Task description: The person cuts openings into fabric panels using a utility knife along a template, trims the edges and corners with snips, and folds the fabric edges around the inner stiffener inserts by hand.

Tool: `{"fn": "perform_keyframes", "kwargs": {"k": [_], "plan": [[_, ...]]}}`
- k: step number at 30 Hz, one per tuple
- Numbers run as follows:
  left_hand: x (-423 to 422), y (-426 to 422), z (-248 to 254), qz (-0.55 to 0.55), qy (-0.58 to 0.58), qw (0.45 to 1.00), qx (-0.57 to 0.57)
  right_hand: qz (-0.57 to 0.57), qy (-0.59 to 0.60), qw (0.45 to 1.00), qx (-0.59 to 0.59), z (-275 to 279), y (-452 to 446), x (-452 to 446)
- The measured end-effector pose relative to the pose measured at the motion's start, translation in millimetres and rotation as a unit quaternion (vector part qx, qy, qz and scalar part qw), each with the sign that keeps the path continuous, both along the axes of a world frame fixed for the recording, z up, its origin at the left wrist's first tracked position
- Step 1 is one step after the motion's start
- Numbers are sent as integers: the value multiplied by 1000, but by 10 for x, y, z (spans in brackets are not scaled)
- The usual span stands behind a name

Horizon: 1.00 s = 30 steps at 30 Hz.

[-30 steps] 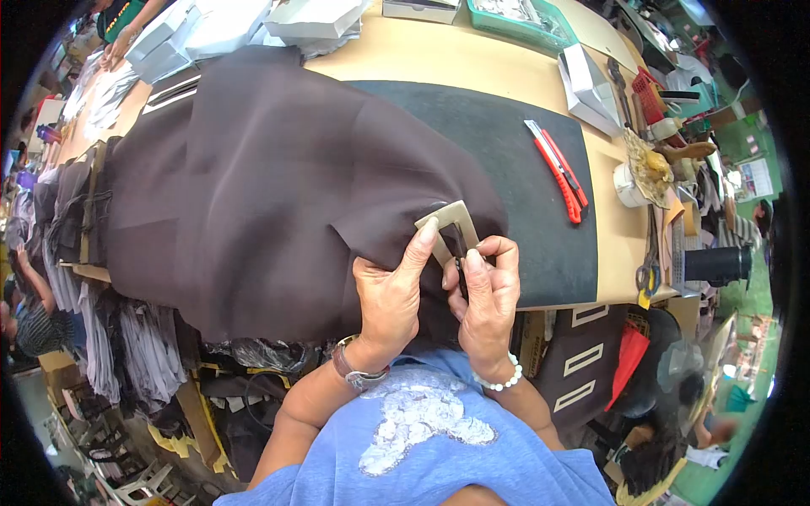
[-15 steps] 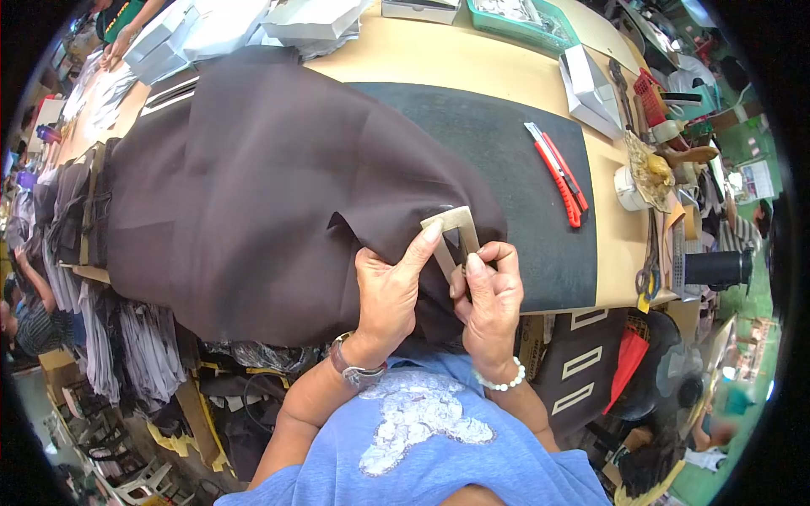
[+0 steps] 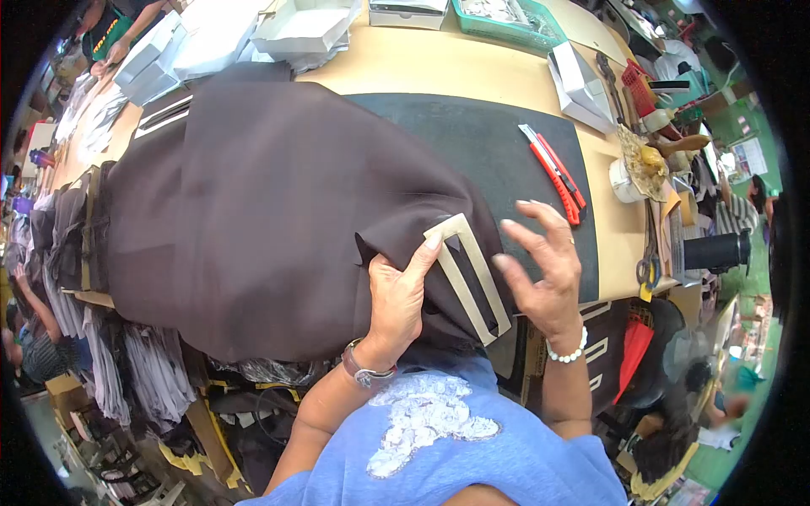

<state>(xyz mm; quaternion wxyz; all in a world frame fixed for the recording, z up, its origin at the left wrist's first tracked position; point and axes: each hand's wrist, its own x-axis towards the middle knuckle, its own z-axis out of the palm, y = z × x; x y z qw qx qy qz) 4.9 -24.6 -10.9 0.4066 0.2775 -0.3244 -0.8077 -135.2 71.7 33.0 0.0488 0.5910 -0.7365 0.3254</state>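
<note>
A large dark brown cloth (image 3: 253,219) spreads over the table and hangs past its near edge. On its right part lies a pale rectangular frame (image 3: 460,287) with a long narrow opening, slanting down to the right. My left hand (image 3: 396,299) grips the cloth and frame together, its thumb pressing the frame's upper left corner. The left fingers are hidden beneath the cloth. My right hand (image 3: 548,274) is raised just right of the frame, fingers apart and holding nothing. Beyond it, a red utility knife (image 3: 555,175) rests on the black mat (image 3: 472,135) with its blade out.
White boxes (image 3: 308,25) and a green basket (image 3: 510,21) line the far side. At right stand a white pot (image 3: 626,181) with a brush and scissors (image 3: 648,270). Grey garments (image 3: 152,363) hang at left. Another person's hands (image 3: 110,59) work at the far left.
My right hand has let go of the frame and moved right, its fingers opening. The whole length of the frame now shows. My left hand keeps its grip.
</note>
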Motion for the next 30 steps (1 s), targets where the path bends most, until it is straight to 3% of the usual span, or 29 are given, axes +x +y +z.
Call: {"fn": "perform_keyframes", "kwargs": {"k": [4,7,11,18,21,22,24,25,26,30], "plan": [[2,1,-21,-3,-6,1000,8,153,82,985,-2,54,-285,20],[14,4,4,-10,-6,1000,13,211,143,967,-5,22,-404,-40],[17,-2,5,-20,-5,1000,-8,233,135,963,-17,81,-499,-59],[90,-39,-96,-68,27,997,28,279,-81,956,32,-21,-746,-138],[112,-56,-97,-70,26,996,42,135,-394,885,208,81,-794,-22],[109,-65,-89,-67,23,996,48,130,-389,891,196,74,-807,-7],[80,-42,-66,-43,16,998,35,93,-136,986,38,-28,-827,40],[65,-42,-49,-31,14,999,28,70,-2,997,-43,-47,-835,60],[58,-58,-28,-24,18,999,27,71,48,991,-102,-7,-803,75],[48,-134,-17,5,46,998,30,11,-176,982,-73,37,-472,458]]}}
